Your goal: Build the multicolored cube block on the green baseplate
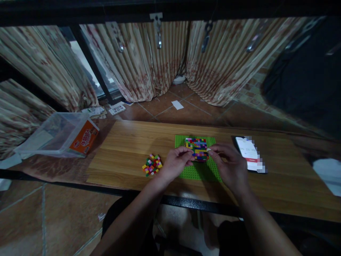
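Note:
A low, many-coloured build of toy building bricks (pixel 197 145) sits on a green studded baseplate (pixel 195 175). My left hand (pixel 177 161) is at the build's near left corner, thumb and fingers pinched together; whatever they hold is hidden. From the right, my right hand (pixel 231 167) reaches over the baseplate with finger and thumb closed on a small white brick (pixel 209 149) beside the build's right edge. Whether that brick touches the build I cannot tell. Left of the baseplate lies a loose pile of small coloured bricks (pixel 152 165).
The wooden tabletop (pixel 119 149) carries a phone with a lit screen (pixel 248 153) to the right. Beyond its left end stands a clear plastic bin (pixel 53 131) with an orange label. Metal clips (pixel 159 35) hang overhead in front of striped curtains (pixel 133 64).

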Action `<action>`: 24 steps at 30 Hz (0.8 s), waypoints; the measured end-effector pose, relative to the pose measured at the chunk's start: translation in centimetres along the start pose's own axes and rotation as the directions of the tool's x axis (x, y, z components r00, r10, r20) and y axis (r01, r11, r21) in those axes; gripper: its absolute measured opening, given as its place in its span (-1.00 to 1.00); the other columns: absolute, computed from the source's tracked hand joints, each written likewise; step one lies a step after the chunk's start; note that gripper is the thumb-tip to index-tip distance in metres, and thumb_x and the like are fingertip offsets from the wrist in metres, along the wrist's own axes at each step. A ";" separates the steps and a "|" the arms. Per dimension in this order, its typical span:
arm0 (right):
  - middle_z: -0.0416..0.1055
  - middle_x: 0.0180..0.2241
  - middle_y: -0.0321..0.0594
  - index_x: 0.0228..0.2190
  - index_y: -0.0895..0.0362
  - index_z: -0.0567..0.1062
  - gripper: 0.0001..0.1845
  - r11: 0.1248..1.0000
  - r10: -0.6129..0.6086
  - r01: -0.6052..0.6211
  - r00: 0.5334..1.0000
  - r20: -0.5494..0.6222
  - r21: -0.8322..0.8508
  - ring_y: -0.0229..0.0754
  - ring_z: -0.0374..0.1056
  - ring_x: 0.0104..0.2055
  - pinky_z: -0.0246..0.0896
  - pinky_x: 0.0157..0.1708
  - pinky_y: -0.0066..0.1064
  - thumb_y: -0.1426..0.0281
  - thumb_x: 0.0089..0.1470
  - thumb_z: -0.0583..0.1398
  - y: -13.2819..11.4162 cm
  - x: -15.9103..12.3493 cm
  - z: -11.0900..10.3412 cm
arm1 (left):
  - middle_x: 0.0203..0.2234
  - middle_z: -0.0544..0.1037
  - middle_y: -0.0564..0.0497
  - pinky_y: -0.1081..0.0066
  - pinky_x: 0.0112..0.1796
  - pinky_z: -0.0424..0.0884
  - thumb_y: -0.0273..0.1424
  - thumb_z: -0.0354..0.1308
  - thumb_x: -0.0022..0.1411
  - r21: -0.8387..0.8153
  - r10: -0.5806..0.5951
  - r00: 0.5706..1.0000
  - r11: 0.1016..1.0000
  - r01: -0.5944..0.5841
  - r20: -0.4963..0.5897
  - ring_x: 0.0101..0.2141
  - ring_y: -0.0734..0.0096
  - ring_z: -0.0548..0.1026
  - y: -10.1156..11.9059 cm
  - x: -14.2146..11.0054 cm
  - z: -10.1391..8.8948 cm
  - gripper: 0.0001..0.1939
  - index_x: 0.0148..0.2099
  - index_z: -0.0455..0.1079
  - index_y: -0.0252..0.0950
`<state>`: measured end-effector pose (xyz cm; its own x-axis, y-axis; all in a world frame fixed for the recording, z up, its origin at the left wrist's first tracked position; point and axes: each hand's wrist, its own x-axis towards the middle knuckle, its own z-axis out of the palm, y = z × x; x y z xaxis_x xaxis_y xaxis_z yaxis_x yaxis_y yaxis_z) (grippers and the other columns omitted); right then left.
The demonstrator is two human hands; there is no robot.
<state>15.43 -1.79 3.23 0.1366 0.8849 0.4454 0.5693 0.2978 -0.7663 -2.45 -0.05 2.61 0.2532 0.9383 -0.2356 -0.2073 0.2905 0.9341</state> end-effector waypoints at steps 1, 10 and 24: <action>0.48 -0.22 -0.19 -0.36 0.05 0.59 -0.84 1.000 0.013 -0.013 1.000 -0.021 -0.011 -0.13 0.44 -0.20 0.37 -0.28 -0.29 0.24 0.08 0.26 0.2 0.2 -0.2 | -0.52 0.49 0.07 0.51 -0.45 0.30 -0.39 0.16 0.19 0.014 -0.003 1.000 1.000 0.003 -0.009 -0.56 0.59 0.41 0.0 0.0 -0.1 -0.89 -0.30 0.42 -0.36; 0.41 -0.08 -0.18 -0.39 -0.01 0.61 -0.82 0.996 0.047 -0.033 0.981 0.188 -0.079 -0.03 0.37 0.00 0.27 0.01 -0.07 0.18 0.06 0.26 1.0 -0.3 0.1 | -0.56 0.45 0.10 0.51 -0.46 0.33 -0.40 0.11 0.22 0.247 0.020 0.993 0.968 -0.048 0.116 -0.57 0.58 0.36 -0.3 -0.2 -0.7 -0.86 -0.26 0.46 -0.33; 0.42 -0.10 -0.15 -0.41 0.04 0.59 -0.86 0.986 0.129 -0.106 0.976 0.178 -0.131 -0.05 0.38 -0.04 0.25 0.01 -0.11 0.27 0.00 0.25 1.1 -0.5 1.0 | -0.53 0.47 0.07 0.47 -0.39 0.36 -0.45 0.04 0.23 0.332 0.038 0.976 0.937 -0.109 0.214 -0.50 0.51 0.41 -0.9 -1.4 0.7 -0.69 -0.01 0.46 -0.37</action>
<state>15.19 -1.55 1.77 0.0624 0.9653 0.2536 0.6526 0.1528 -0.7421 -1.93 -1.77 2.26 0.4414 0.8867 -0.1377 0.0923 0.1077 0.9899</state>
